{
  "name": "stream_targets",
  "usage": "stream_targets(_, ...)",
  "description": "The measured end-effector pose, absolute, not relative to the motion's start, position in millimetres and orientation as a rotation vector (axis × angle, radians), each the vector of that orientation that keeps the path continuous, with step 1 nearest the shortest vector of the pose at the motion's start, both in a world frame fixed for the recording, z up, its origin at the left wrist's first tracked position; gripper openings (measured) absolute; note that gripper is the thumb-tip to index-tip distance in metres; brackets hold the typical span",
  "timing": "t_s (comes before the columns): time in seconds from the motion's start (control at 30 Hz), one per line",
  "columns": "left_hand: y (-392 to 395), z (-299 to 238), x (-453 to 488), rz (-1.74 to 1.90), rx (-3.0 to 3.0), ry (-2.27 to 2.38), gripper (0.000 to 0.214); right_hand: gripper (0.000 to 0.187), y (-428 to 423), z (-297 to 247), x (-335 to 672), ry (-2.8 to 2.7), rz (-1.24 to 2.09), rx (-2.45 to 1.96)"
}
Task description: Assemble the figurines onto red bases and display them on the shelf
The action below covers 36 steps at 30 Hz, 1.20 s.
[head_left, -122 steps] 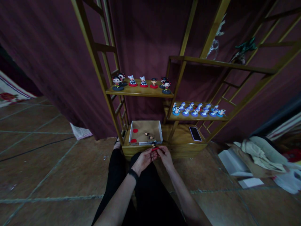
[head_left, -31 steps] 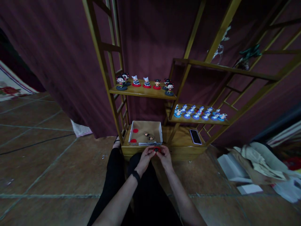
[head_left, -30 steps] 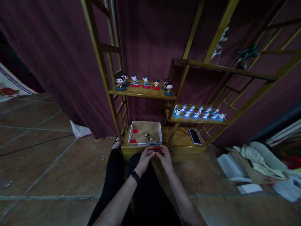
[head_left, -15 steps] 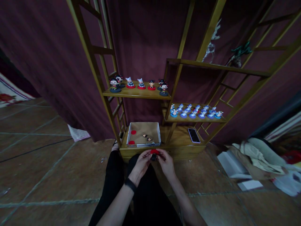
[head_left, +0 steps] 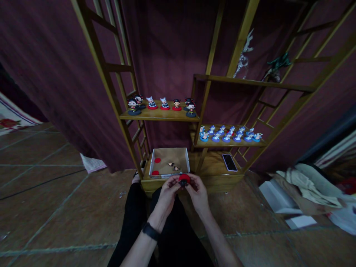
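Observation:
Between my two hands is a small black-haired figurine (head_left: 183,182) with a round red base (head_left: 184,177). My left hand (head_left: 168,194) closes on it from the left, and my right hand (head_left: 198,194) grips it from the right. Just beyond my fingers, a shallow cardboard box (head_left: 169,153) rests on the cabinet's low top. Inside it lie two small figurines (head_left: 176,168) and two red discs (head_left: 157,160). The held figurine's front is hidden from me.
Several figurines (head_left: 164,104) stand on the left shelf (head_left: 158,115). More, mostly blue and purple, fill the lower right shelf (head_left: 230,144). A phone (head_left: 229,162) lies on the cabinet. White boxes (head_left: 278,196) sit on the floor at right.
The held figurine has tilted, so more of its red base and black head now show between my fingers. My view has shifted slightly; both hands keep their grip.

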<state>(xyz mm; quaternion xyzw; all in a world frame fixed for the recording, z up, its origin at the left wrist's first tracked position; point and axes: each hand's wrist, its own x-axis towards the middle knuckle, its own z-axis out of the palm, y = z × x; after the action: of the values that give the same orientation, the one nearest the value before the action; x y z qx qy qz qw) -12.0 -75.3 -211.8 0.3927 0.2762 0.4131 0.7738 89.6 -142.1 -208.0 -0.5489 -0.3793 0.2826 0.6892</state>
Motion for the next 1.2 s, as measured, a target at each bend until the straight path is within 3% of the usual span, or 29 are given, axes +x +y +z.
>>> stream_targets(0.3,-75,-198,-10,0.831,0.565,0.816,0.030,0.025,-135,-202,82,-0.663,0.852,-1.121)
stream_targets(0.53,-80,-179,-15,0.872,0.702,0.785,0.030,0.024,-130,-192,80,-0.474,1.044,-1.018)
stream_targets(0.9,-82,-175,-17,0.932,0.921,0.723,0.053,0.023,-136,-173,76,-0.332,1.145,-0.847)
stream_targets(1.2,-79,-137,-31,0.888,0.802,0.587,0.039,0.031,-133,-150,68,-0.459,1.141,-0.764)
